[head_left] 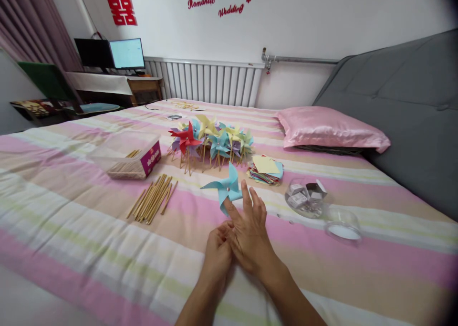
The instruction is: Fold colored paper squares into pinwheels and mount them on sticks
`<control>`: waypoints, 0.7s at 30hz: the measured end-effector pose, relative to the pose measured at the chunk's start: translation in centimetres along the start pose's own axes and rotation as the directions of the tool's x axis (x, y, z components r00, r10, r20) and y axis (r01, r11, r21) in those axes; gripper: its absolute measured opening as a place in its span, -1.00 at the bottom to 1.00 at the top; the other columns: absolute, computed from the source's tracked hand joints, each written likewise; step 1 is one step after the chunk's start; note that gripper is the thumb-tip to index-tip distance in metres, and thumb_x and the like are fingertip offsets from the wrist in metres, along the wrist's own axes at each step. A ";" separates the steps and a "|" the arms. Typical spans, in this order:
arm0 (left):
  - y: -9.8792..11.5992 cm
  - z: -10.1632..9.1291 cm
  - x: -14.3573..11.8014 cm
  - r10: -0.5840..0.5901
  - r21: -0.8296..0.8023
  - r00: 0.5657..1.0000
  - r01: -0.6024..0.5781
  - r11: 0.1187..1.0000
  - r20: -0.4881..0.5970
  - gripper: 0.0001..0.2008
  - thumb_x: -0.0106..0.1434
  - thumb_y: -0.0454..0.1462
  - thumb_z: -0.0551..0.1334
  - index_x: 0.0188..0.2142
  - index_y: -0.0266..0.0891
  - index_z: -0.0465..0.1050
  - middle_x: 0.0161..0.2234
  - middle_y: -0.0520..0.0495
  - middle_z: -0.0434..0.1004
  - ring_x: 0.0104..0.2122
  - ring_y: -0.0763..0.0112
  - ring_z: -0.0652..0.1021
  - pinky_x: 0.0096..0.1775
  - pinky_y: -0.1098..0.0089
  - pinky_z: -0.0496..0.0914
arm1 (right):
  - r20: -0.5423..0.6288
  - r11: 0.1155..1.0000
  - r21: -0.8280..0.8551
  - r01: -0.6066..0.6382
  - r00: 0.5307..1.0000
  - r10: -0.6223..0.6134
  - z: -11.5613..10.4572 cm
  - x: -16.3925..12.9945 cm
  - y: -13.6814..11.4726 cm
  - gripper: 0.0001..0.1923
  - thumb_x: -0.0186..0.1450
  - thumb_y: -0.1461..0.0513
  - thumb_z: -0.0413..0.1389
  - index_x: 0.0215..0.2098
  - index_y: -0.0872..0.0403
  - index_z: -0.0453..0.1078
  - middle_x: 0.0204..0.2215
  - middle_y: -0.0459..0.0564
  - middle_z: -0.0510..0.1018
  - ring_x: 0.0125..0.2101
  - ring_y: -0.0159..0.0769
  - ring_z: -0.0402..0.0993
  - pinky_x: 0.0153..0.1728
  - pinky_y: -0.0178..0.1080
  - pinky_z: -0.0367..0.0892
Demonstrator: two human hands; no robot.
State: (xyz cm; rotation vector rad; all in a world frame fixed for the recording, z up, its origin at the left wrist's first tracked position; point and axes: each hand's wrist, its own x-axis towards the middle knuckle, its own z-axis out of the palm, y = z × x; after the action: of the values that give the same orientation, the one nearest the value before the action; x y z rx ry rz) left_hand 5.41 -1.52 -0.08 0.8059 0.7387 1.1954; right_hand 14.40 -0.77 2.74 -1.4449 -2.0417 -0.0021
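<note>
Topping two close-set hands: a blue pinwheel (224, 187) over the striped bedcover (89, 249)!

And there it is, face up to the camera, a pale pin at its centre. Left hand (217, 245) just below, thumb and fingers clamped together, apparently grasping the pinwheel from underneath, though the exact grip is hidden. Right hand (252, 237) alongside, fingers outstretched and loose, one of them overlapping the lower blade; whether it presses, I cannot tell!

Out to the left, a bundle of sticks (153, 199) lies on the bedcover, and just beyond it a clear plastic box (152, 158) with a purple label holds more. Straight ahead, what a crowd: finished pinwheels (219, 145) on sticks, yellow, purple and blue, with a red one (186, 139) at the left!

Over to the right, a stack of coloured paper (266, 166), then a clear round dish (288, 204) of small boxes, with a clear tub (342, 225) just beside it on the near side. Farther right, a pink pillow (329, 128) sits by the grey headboard (393, 87). And at the far side, a radiator (214, 82) lines the wall, two monitors (126, 54) to its left!
</note>
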 end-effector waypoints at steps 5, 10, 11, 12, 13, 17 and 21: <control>0.1 -0.3 0.0 -0.038 -0.040 0.998 0.036 0.999 -0.042 -0.78 0.13 -0.20 0.29 -0.31 -0.34 0.51 -0.40 -0.14 0.56 -0.46 0.42 0.49 -0.45 0.49 0.31 | -0.108 0.998 0.062 0.014 0.994 -0.007 -0.3 0.3 -0.4 -0.65 0.28 0.08 0.02 0.02 -0.06 0.34 0.31 0.06 -0.11 0.25 0.13 -0.17 0.11 0.23 -0.04; 0.1 -0.7 0.2 -0.060 -0.045 0.997 0.058 0.997 -0.054 -0.77 0.12 -0.17 0.30 -0.37 -0.35 0.48 -0.51 -0.05 0.49 -0.56 0.56 0.41 -0.48 0.54 0.29 | -0.364 0.981 0.182 -0.059 0.923 0.123 -0.7 0.8 0.2 -0.88 0.25 0.23 0.08 -0.26 0.06 0.41 0.04 0.13 0.37 0.08 -0.08 0.20 0.06 0.03 0.14; 0.1 -0.7 0.2 -0.062 -0.028 0.997 0.061 0.998 -0.054 -0.77 0.11 -0.17 0.31 -0.38 -0.35 0.48 -0.54 -0.03 0.46 -0.57 0.56 0.40 -0.48 0.54 0.29 | -0.395 0.976 0.208 -0.069 0.906 0.148 -0.7 0.8 0.5 -0.87 0.23 0.23 0.09 -0.25 0.07 0.40 -0.01 0.12 0.41 0.05 -0.10 0.24 0.04 0.02 0.18; 0.2 -0.6 0.2 -0.064 -0.008 0.996 0.063 0.998 -0.054 -0.77 0.11 -0.17 0.31 -0.38 -0.35 0.49 -0.56 -0.01 0.44 -0.58 0.56 0.40 -0.49 0.54 0.29 | -0.414 0.971 0.227 -0.076 0.895 0.167 -0.8 0.9 0.8 -0.85 0.22 0.23 0.10 -0.23 0.07 0.40 -0.03 0.12 0.43 0.03 -0.11 0.26 0.02 0.01 0.20; 0.2 -0.6 0.2 -0.064 0.012 0.996 0.065 0.998 -0.054 -0.77 0.12 -0.17 0.30 -0.37 -0.35 0.49 -0.58 -0.01 0.44 -0.58 0.55 0.41 -0.49 0.53 0.29 | -0.424 0.968 0.238 -0.083 0.888 0.180 -0.9 0.9 1.0 -0.83 0.21 0.22 0.12 -0.21 0.07 0.39 -0.03 0.12 0.43 0.02 -0.10 0.27 0.00 0.01 0.21; 0.3 -0.4 0.1 -0.065 0.064 0.996 0.069 0.996 -0.053 -0.75 0.13 -0.17 0.28 -0.33 -0.36 0.50 -0.53 -0.07 0.50 -0.57 0.52 0.43 -0.49 0.52 0.30 | -0.416 0.965 0.239 -0.109 0.887 0.203 -1.1 1.0 1.6 -0.83 0.17 0.21 0.17 -0.25 0.06 0.42 -0.01 0.13 0.41 0.03 -0.07 0.26 0.00 0.03 0.20; 0.2 -0.3 0.0 -0.077 0.078 0.997 0.079 0.994 -0.021 -0.74 0.13 -0.17 0.28 -0.32 -0.37 0.51 -0.49 -0.12 0.54 -0.57 0.52 0.44 -0.49 0.52 0.28 | -0.413 0.964 0.238 -0.118 0.886 0.210 -0.9 1.1 1.9 -0.89 0.17 0.19 0.19 -0.35 0.06 0.44 -0.01 0.13 0.40 0.03 -0.06 0.26 0.00 0.03 0.20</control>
State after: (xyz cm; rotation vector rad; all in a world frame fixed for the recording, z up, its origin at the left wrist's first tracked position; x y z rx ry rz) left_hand 5.06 -1.42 -0.07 0.8252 0.8289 1.1100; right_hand 16.26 0.63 3.33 -1.3402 -1.5048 -0.0384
